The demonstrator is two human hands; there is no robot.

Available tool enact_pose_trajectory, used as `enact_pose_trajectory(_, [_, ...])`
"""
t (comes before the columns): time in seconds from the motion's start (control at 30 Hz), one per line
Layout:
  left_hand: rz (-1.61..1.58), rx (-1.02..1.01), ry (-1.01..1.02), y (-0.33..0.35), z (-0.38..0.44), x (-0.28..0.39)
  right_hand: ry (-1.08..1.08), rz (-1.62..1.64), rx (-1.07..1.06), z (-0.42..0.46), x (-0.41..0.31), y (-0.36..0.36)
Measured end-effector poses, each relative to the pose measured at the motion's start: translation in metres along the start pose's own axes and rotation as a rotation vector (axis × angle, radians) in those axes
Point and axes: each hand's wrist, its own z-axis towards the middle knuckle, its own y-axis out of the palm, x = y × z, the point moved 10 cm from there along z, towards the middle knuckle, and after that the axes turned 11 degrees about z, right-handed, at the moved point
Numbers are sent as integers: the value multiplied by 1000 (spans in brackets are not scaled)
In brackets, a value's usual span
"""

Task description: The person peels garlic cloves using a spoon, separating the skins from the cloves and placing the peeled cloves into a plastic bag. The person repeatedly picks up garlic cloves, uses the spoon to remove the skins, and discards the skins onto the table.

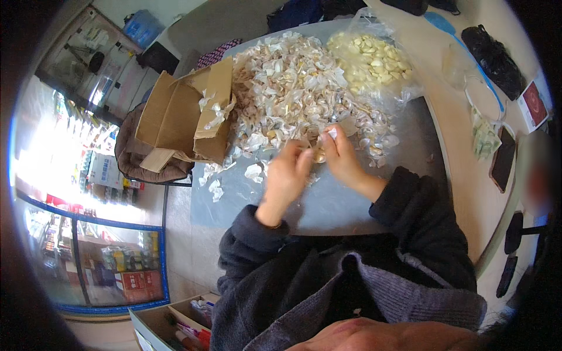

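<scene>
A broad heap of papery garlic skins (290, 83) and unpeeled bits covers much of the grey table (325, 210). My left hand (285, 171) is at the heap's near edge, fingers curled and blurred by motion; what it holds, if anything, is hidden. Beside it, my right hand (344, 160) is curled, with a small white piece (333, 133) showing at its fingertips. A brownish garlic clove (319, 155) shows between the two hands. Behind the heap at the right, a clear plastic bag (351, 81) holds many peeled garlic cloves (380, 61).
An open cardboard box (175, 118) stands left of the heap, above a brown cushioned seat (131, 153). On the right-hand surface lie a blue fly swatter (476, 57), a black plastic bag (491, 61), banknotes (485, 134) and a phone (502, 160). An open drawer (153, 322) is at lower left.
</scene>
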Motion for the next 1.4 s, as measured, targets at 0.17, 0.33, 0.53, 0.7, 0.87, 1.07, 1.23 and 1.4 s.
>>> enact_pose_trajectory(0.17, [-275,145,49,25,17,29,-247,1,112,7,-24,-19])
enact_pose_trajectory(0.33, [-343,233,100,31,19,30,-284,2,83,6,-19,-17])
enact_pose_trajectory(0.53, [-470,266,135,43,16,16,-548,-243,80,-2,-53,-3])
enact_pose_trajectory(0.7, [-487,240,81,37,18,2,-204,-547,-127,13,-26,1])
enact_pose_trajectory(0.87, [-703,248,51,37,14,3,-405,-604,-142,7,-52,9])
enact_pose_trajectory(1.07, [-629,206,86,31,14,8,-372,-717,-329,9,-43,12])
enact_pose_trajectory(1.23, [-582,215,223,25,16,18,-301,-655,-470,8,-37,17])
enact_pose_trajectory(1.4, [-1179,-269,-131,71,12,6,-362,-573,-607,2,-37,23])
